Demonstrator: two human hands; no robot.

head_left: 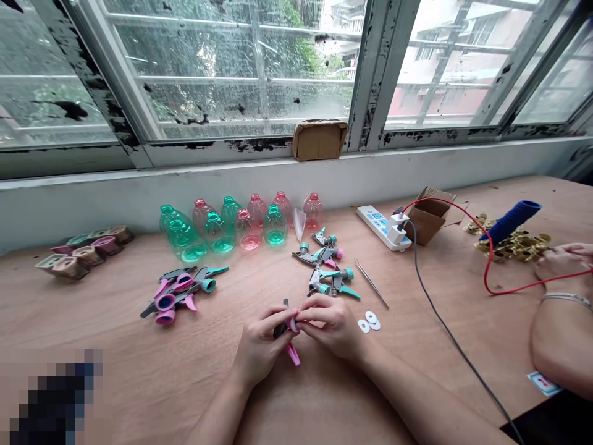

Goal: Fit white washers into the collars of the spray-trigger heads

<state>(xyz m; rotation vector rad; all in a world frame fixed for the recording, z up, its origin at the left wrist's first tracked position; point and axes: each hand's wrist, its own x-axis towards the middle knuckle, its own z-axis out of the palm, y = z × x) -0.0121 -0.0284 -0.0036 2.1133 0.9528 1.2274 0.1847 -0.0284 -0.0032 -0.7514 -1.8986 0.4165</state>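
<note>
My left hand point(264, 343) is closed around a pink and grey spray trigger head point(293, 355), its pink trigger pointing down toward me. My right hand point(331, 324) pinches at the pink collar, where a white washer point(294, 324) shows between the fingertips. The fingers partly hide both parts. To the right of that hand lie loose white washers point(370, 317). Beyond my hands is a group of grey and teal spray heads point(331, 281), some with pink parts. More pink, grey and teal spray heads point(178, 290) are piled to the left.
Green and pink clear bottles point(221, 233) stand near the wall. Tweezers point(372, 284), a power strip point(382, 227), a grey cable point(430, 309) and a red cable point(487, 266) lie to the right. Another person's arm point(563, 334) rests by brass parts point(514, 247). Small containers point(83, 253) sit left.
</note>
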